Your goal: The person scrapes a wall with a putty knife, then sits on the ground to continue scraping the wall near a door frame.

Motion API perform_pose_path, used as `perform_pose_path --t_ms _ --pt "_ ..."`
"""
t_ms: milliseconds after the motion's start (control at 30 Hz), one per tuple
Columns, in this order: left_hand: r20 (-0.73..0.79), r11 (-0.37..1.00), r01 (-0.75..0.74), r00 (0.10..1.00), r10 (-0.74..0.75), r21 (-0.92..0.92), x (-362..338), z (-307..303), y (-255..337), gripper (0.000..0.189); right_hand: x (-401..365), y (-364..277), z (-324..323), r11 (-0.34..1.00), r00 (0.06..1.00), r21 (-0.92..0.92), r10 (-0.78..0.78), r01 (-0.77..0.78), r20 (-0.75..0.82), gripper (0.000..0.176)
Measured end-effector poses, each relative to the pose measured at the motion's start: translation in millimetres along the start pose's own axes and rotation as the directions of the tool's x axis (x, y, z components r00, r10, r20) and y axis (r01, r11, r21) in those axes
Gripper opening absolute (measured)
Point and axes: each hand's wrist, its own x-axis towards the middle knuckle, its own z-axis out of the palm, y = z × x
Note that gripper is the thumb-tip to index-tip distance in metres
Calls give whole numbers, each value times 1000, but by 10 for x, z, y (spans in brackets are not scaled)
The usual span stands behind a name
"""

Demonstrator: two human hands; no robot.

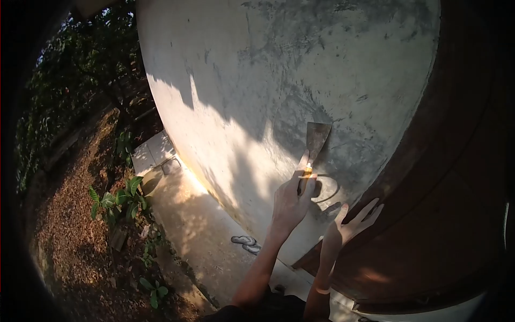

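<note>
My left hand (291,205) is closed around the yellowish handle of a putty knife (318,136). Its wide metal blade points up at the pale wall (214,64), over a patch smeared with grey. One finger stretches along the handle toward the blade. Lower and to the right, my right hand (343,229) holds nothing, its fingers spread beside the wall's edge and the dark brown wooden surface (418,231). A thin curved line, like a loop, shows on the wall close to the left hand.
A pair of flip-flops (245,241) lies on the concrete walkway (188,220) at the wall's foot. Green plants (126,198) and leaf-covered ground (75,220) border it on the left. Sunlight and shadow fall across the wall.
</note>
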Motion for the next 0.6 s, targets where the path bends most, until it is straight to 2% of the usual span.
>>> perform_pose_path --t_ms 33,67,133,167,233,267,333,433,467,533,600 --pt "-20 995 -85 996 86 47 75 -9 31 45 2 33 21 998 999 50 -33 34 -27 70" --pt "-12 993 -99 995 100 58 147 -53 93 45 8 57 4 998 999 60 -17 19 -33 70" --pt "38 984 -82 996 77 160 294 -186 328 51 1 98 -35 986 990 86 -140 141 -16 68" --pt "36 986 14 999 -20 169 358 -223 495 49 -7 106 -33 988 993 97 -119 120 -25 68" --pt "52 977 -47 998 37 210 356 -262 506 51 -4 135 -40 973 988 194 -141 128 59 68" --pt "59 967 -91 995 79 238 353 -271 499 52 -1 155 -29 973 992 202 -122 112 42 68" --pt "71 948 -141 990 126 284 297 -247 471 51 -8 206 24 974 976 181 -163 136 144 68" --pt "69 936 -163 986 149 311 389 -289 498 53 -2 250 102 978 971 126 -184 165 154 70" --pt "75 931 -180 984 164 319 439 -327 542 53 8 252 90 979 974 136 -173 154 143 70" --pt "116 907 -105 991 62 408 527 -408 675 50 26 245 43 972 965 175 -187 155 183 70" --pt "114 897 -144 988 106 418 496 -423 705 50 15 278 51 966 966 208 -192 154 174 70"
